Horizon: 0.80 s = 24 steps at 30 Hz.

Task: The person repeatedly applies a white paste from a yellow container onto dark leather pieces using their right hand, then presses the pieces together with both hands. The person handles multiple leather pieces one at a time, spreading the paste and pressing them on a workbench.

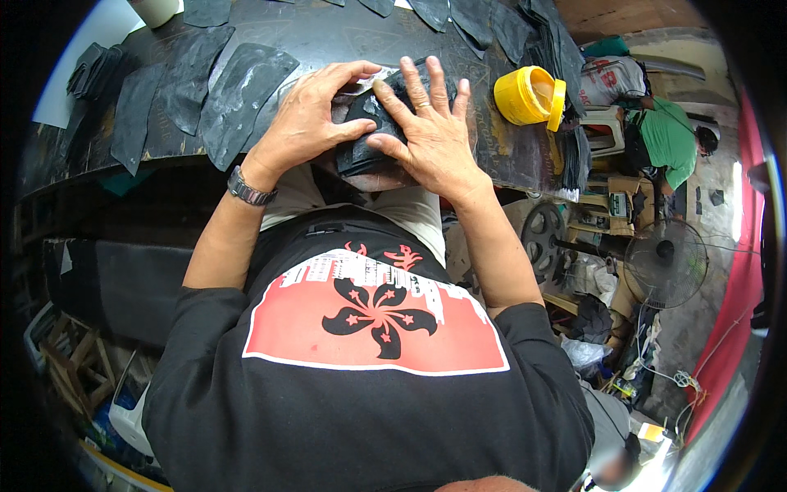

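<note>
The dark table gives the work its footing, so pressure is best sent straight down onto something solid beneath rather than out over the near edge. Loose black sheets lie to the left, near enough that a forearm could drag them; elbows are better held a little high. The black piece being handled is at the near edge of the table, right in front of the body, under both hands. The right hand lies palm down on it, fingers spread wide and gripping nothing, which should share the pressure evenly. The left hand is open too, fingers loosely bent and thumb laid on the piece; whether its hidden fingertips pinch anything, I cannot tell. Firm, even strokes from the middle outward would probably smooth it best, with one hand steadying. The open yellow tub sits just right of the right hand (a wide sweep might knock it). A wristwatch and a ring could snag or mark the surface, so light contact there is wise.
</note>
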Each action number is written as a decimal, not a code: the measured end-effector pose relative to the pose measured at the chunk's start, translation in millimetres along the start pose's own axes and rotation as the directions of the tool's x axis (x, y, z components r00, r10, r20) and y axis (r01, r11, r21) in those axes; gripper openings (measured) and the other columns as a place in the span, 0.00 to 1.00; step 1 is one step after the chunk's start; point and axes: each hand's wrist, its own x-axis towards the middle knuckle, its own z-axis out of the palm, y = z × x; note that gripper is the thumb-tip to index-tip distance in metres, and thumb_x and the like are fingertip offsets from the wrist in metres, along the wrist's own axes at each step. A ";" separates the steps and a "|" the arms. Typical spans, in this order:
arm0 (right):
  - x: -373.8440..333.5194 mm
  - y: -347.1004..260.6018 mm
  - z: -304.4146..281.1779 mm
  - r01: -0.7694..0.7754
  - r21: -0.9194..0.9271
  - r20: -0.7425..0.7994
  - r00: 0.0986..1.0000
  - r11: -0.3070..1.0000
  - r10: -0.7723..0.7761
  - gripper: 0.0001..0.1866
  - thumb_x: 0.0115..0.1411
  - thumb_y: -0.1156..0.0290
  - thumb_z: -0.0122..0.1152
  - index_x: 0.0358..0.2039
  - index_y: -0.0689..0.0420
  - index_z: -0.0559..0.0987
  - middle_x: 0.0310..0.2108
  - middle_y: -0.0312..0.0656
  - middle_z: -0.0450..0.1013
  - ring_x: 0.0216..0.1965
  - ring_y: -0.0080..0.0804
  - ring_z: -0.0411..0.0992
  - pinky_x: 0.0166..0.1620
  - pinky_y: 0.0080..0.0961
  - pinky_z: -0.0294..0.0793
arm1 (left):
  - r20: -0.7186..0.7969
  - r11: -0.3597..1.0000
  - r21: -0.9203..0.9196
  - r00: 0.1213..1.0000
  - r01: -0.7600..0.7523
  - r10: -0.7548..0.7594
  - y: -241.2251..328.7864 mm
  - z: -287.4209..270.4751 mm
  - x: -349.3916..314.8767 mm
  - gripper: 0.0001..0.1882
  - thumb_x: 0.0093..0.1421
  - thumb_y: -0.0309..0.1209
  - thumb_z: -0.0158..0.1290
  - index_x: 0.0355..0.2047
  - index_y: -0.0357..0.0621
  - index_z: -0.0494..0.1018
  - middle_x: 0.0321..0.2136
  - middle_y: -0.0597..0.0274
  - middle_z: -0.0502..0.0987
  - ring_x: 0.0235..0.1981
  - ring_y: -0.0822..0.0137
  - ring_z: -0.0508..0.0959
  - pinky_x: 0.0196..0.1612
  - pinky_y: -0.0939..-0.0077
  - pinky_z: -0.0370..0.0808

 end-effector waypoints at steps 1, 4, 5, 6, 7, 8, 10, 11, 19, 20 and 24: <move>0.4 -0.3 0.0 0.014 0.008 0.022 1.000 1.000 -0.014 0.42 0.63 0.28 0.43 0.71 0.38 0.65 0.76 0.46 0.46 0.77 0.52 0.33 0.69 0.73 0.27 | 0.002 1.000 0.020 1.000 -0.017 0.017 -1.3 0.2 -0.2 0.32 0.54 0.32 0.65 0.60 0.50 0.71 0.53 0.55 0.78 0.52 0.56 0.79 0.58 0.63 0.74; -3.5 -3.7 -3.1 0.053 0.020 0.080 0.995 0.998 -0.054 0.40 0.63 0.30 0.45 0.71 0.33 0.64 0.76 0.46 0.46 0.77 0.52 0.34 0.69 0.73 0.28 | -0.004 0.998 -0.060 1.000 0.002 -0.002 -6.3 1.8 0.7 0.28 0.58 0.28 0.58 0.60 0.49 0.71 0.54 0.55 0.77 0.53 0.55 0.79 0.60 0.62 0.73; -5.8 -5.5 -4.6 0.066 0.043 0.085 0.994 0.997 -0.069 0.39 0.63 0.30 0.45 0.71 0.31 0.63 0.77 0.45 0.44 0.77 0.53 0.33 0.69 0.73 0.29 | -0.001 0.994 -0.108 0.999 0.032 -0.032 -7.7 2.4 0.3 0.26 0.60 0.26 0.56 0.60 0.49 0.71 0.54 0.55 0.77 0.53 0.55 0.78 0.60 0.62 0.72; -8.5 -7.4 -6.0 0.067 0.050 0.109 0.991 0.997 -0.072 0.38 0.64 0.30 0.44 0.71 0.29 0.63 0.77 0.44 0.43 0.77 0.54 0.33 0.70 0.73 0.29 | 0.008 0.983 -0.178 0.999 0.051 -0.050 -8.9 2.8 -0.6 0.24 0.61 0.23 0.48 0.58 0.49 0.73 0.55 0.55 0.77 0.56 0.53 0.76 0.62 0.59 0.70; -11.1 -9.2 -7.4 0.077 0.065 0.110 0.990 0.995 -0.084 0.38 0.64 0.30 0.44 0.72 0.28 0.62 0.78 0.42 0.41 0.77 0.54 0.32 0.70 0.73 0.30 | 0.016 0.990 -0.134 0.999 0.037 -0.035 -10.2 3.2 -0.7 0.23 0.61 0.23 0.47 0.58 0.48 0.73 0.55 0.54 0.77 0.57 0.53 0.76 0.63 0.59 0.69; -13.0 -11.1 -8.0 0.070 0.077 0.125 0.989 0.995 -0.080 0.38 0.63 0.31 0.47 0.72 0.27 0.62 0.78 0.44 0.41 0.77 0.55 0.32 0.70 0.73 0.31 | 0.018 0.996 -0.094 1.000 0.007 -0.006 -12.2 2.7 0.2 0.23 0.61 0.23 0.46 0.57 0.48 0.74 0.56 0.54 0.76 0.57 0.52 0.75 0.63 0.58 0.68; -16.6 -14.5 -8.7 0.042 0.104 0.157 0.986 0.994 -0.058 0.38 0.63 0.31 0.47 0.72 0.27 0.62 0.78 0.45 0.41 0.77 0.55 0.32 0.70 0.73 0.31 | 0.002 0.999 0.010 0.999 -0.043 0.043 -13.5 4.3 -0.2 0.22 0.61 0.23 0.43 0.54 0.48 0.76 0.56 0.53 0.76 0.59 0.51 0.74 0.64 0.56 0.66; -18.1 -16.1 -8.6 0.034 0.122 0.162 0.985 0.992 -0.054 0.38 0.63 0.31 0.47 0.72 0.27 0.62 0.78 0.45 0.41 0.77 0.55 0.32 0.70 0.73 0.31 | 0.003 0.999 0.028 0.999 -0.045 0.045 -13.9 4.4 -0.6 0.22 0.61 0.24 0.44 0.53 0.49 0.76 0.56 0.53 0.76 0.58 0.51 0.74 0.64 0.55 0.66; -31.8 -25.8 -6.3 0.053 0.197 0.136 0.987 0.979 -0.081 0.38 0.61 0.29 0.50 0.69 0.27 0.67 0.77 0.52 0.41 0.77 0.59 0.32 0.68 0.76 0.28 | 0.055 0.991 0.134 0.999 -0.009 0.001 -10.5 4.3 -2.1 0.16 0.63 0.25 0.46 0.47 0.49 0.80 0.57 0.59 0.76 0.61 0.56 0.73 0.64 0.59 0.66; -33.5 -26.4 -6.1 0.047 0.200 0.151 0.985 0.979 -0.079 0.38 0.61 0.28 0.49 0.69 0.27 0.67 0.77 0.51 0.40 0.77 0.60 0.31 0.68 0.76 0.28 | 0.056 0.992 0.127 0.998 -0.003 -0.004 -10.1 4.6 -1.7 0.16 0.63 0.26 0.47 0.47 0.50 0.80 0.56 0.59 0.76 0.59 0.55 0.74 0.64 0.58 0.66; -39.2 -26.8 -5.6 0.052 0.207 0.154 0.984 0.977 -0.085 0.37 0.61 0.27 0.48 0.68 0.26 0.68 0.77 0.51 0.38 0.76 0.61 0.29 0.68 0.76 0.28 | 0.032 0.989 0.142 0.999 -0.030 0.026 -8.6 6.0 -0.9 0.14 0.61 0.28 0.50 0.45 0.52 0.80 0.55 0.60 0.77 0.57 0.54 0.75 0.62 0.56 0.66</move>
